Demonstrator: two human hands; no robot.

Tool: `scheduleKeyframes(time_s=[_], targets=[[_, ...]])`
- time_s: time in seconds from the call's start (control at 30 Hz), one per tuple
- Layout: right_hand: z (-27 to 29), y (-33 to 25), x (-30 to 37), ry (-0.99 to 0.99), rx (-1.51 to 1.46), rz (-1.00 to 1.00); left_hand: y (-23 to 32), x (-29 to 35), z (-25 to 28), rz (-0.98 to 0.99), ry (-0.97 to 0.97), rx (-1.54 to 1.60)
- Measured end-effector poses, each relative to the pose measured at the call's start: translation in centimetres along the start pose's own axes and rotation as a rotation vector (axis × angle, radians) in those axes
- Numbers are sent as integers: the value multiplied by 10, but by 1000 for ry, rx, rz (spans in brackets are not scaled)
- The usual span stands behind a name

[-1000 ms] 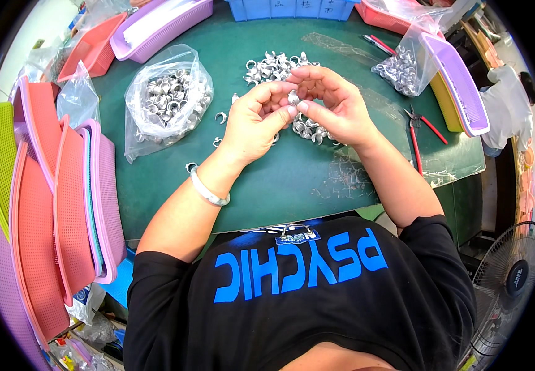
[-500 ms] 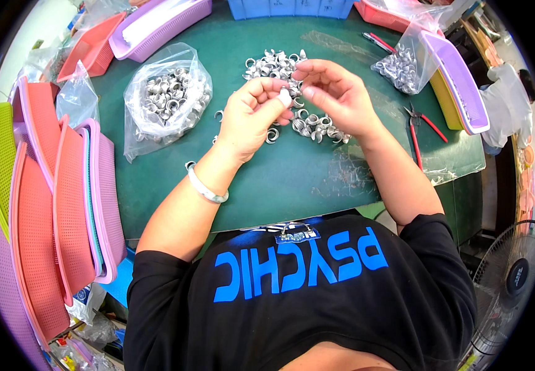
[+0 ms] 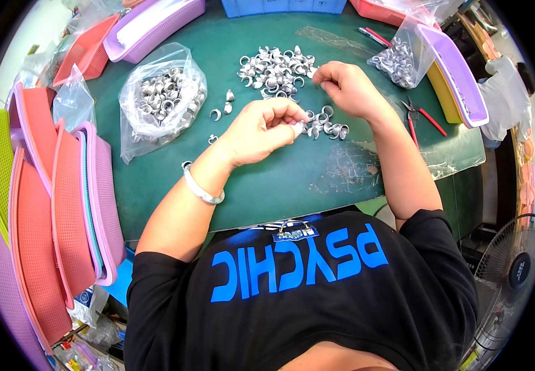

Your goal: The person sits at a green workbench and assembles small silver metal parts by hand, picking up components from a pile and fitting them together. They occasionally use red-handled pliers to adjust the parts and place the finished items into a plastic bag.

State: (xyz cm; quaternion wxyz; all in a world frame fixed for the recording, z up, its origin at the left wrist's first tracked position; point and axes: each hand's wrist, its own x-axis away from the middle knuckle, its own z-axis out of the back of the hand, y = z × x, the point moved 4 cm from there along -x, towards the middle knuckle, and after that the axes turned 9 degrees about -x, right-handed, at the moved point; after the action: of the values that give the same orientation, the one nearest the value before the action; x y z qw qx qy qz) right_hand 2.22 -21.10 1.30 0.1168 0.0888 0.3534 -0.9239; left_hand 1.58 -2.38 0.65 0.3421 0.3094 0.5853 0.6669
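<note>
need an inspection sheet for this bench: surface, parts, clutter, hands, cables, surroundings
Surface: green tabletop, scuffed toward the near edge
Parts: main pile of silver ring-like pieces; smaller cluster nearer the person; loose pieces to the left; more in the left clear bag and right clear bag
Clutter: red-handled pliers on the right, handles spread
Left hand: fingers bent beside the smaller cluster; grip unclear
Right hand: fingers bent near the main pile's right edge; grip unclear
Cables: nothing seen
Surroundings: stacked baskets left, fan right, blue crate at the far side
</note>
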Motion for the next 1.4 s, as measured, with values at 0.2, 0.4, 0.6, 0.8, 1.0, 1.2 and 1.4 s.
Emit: scheduleKeyframes(time_s=[0.2, 0.4, 0.6, 0.8, 1.0, 1.2, 1.4], targets=[[-16, -2, -8, 19, 6, -21, -3, -2, 2, 137, -27, 369], [-24, -1, -10, 95, 24, -45, -9, -3, 5, 126, -15, 467], [-20, 9, -8, 116, -133, -80, -12, -3, 9, 178, 67, 430], [-18, -3, -5, -17, -70, 147, -13, -3, 9, 179, 86, 377], [-18, -1, -6, -48, -247, 23, -11, -3, 9, 181, 140, 311], [-22, -29, 1, 3, -753, -37, -14, -4, 10, 211, 330, 328], [-23, -46, 8, 80, -700, 193, -17, -4, 12, 141, 298, 447]])
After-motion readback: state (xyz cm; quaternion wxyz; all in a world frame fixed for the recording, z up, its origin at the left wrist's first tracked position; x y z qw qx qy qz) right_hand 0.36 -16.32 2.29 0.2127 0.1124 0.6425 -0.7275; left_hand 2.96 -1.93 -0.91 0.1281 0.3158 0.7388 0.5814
